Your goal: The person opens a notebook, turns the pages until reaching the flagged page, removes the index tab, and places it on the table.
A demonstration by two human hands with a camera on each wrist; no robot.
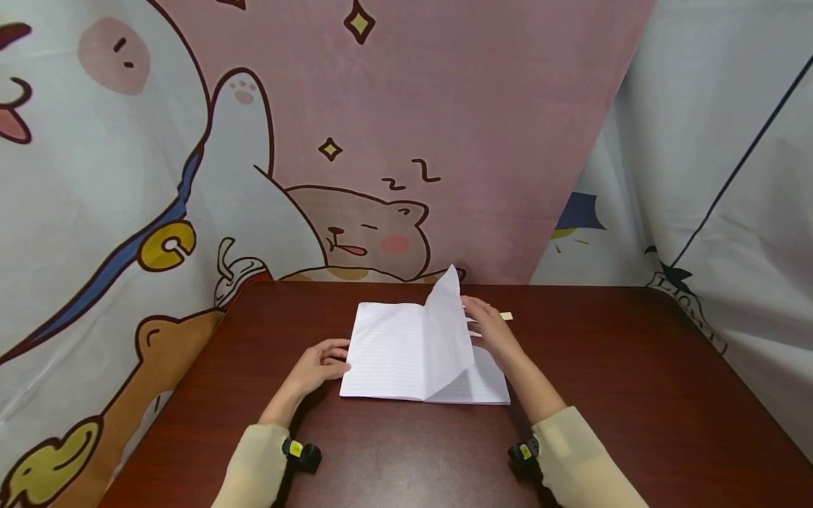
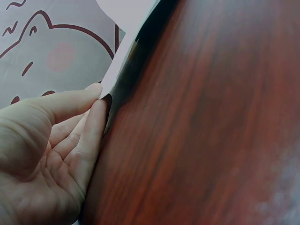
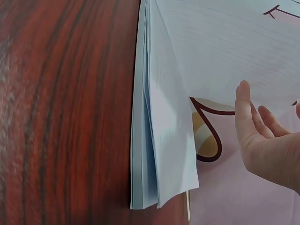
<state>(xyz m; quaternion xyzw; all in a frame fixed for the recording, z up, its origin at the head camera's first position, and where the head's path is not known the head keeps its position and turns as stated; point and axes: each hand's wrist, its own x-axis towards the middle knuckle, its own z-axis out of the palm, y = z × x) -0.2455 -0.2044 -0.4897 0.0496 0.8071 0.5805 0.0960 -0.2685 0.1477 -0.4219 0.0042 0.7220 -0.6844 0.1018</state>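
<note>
An open notebook [image 1: 384, 353] with lined white paper lies on the table. One page [image 1: 447, 335] stands upright from its middle, with other leaves lifted a little behind it on the right half. My left hand [image 1: 317, 365] pinches the notebook's left edge; the left wrist view shows the thumb [image 2: 77, 102] over the paper and a finger beneath it. At the upper right of the notebook is my right hand [image 1: 490, 326], behind the raised page. In the right wrist view its fingers [image 3: 243, 108] are extended against the sheet, not curled around it.
The brown wooden table [image 1: 610, 367] extends around the notebook. A small pale yellow strip [image 1: 506, 316] shows beyond the right hand. A printed cartoon cloth [image 1: 495, 141] hangs behind the table. Each wrist wears a small black camera [image 1: 305, 455].
</note>
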